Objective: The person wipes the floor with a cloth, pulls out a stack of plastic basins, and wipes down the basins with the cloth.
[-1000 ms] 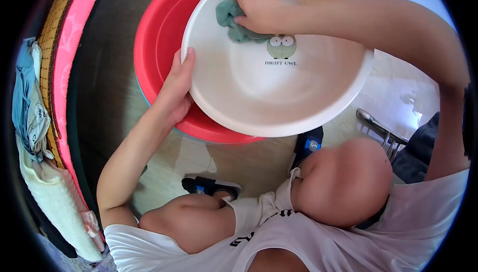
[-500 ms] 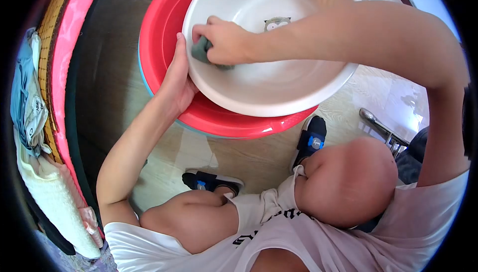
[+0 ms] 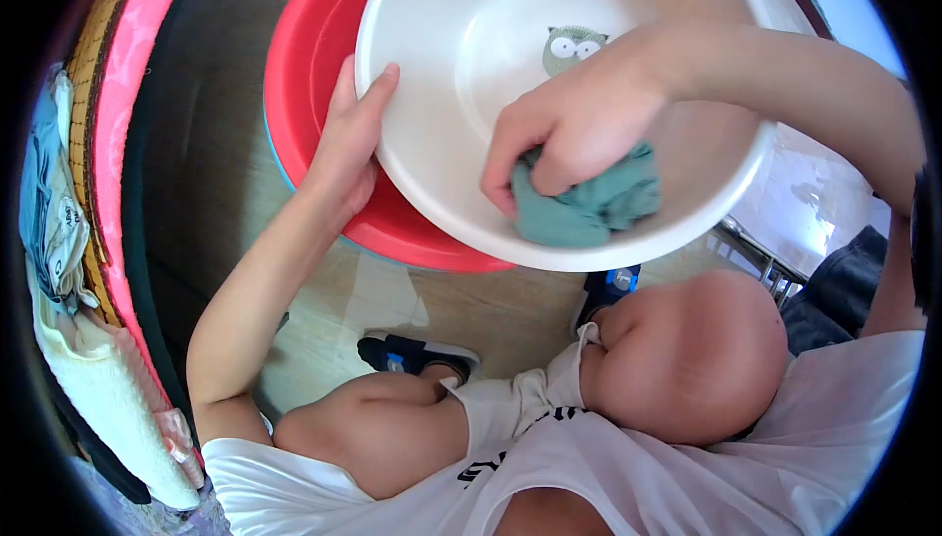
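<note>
A white basin [image 3: 491, 55] with an owl print [image 3: 569, 50] inside is held tilted above a red basin [image 3: 304, 65]. My left hand [image 3: 355, 139] grips the white basin's left rim, thumb on the inner side and fingers hidden behind. My right hand [image 3: 579, 124] is inside the white basin, its fingers closed on a crumpled green cloth [image 3: 589, 204] that lies against the wall nearest me. Under the red basin a thin blue edge shows on the left.
On the left, folded clothes [image 3: 61, 212] and a white towel [image 3: 118, 408] lie beside a pink-edged mat [image 3: 123, 144]. My slippered feet [image 3: 417, 353] are on the tiled floor [image 3: 334, 340]. A metal frame [image 3: 760, 256] with dark fabric [image 3: 839, 286] stands at the right.
My right hand has moved the green cloth from the basin's left side to its near wall. The white basin has shifted and tilted, with my left hand still on its rim.
</note>
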A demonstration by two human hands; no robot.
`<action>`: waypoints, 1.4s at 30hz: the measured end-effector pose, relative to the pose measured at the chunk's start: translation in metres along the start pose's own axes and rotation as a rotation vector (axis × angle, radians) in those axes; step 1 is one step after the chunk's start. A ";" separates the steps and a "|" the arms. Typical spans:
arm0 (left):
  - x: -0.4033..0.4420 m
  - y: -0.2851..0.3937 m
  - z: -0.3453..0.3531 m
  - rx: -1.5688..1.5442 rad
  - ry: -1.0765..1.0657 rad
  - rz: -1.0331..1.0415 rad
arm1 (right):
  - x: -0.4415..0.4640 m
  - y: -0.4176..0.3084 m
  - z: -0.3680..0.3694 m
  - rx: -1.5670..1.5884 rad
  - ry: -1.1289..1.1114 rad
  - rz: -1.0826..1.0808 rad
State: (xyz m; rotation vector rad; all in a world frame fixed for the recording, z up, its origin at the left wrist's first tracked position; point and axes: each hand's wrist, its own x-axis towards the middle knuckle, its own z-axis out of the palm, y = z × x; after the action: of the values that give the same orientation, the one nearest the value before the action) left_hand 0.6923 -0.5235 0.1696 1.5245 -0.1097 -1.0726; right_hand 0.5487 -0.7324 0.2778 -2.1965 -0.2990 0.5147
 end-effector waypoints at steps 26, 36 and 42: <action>0.044 0.084 0.089 0.076 -0.010 0.724 | -0.216 0.209 0.062 1.479 0.957 -0.143; 0.109 0.095 0.240 0.284 -0.406 0.457 | -0.235 0.216 0.106 1.398 1.450 -0.129; 0.191 0.034 0.312 0.278 -0.526 0.242 | -0.236 0.220 0.115 1.243 1.765 0.297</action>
State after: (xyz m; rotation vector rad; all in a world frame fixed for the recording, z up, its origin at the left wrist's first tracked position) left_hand 0.6110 -0.8804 0.1345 1.3899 -0.8155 -1.2739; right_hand 0.2941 -0.8794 0.1021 -0.7918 1.0154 -0.9430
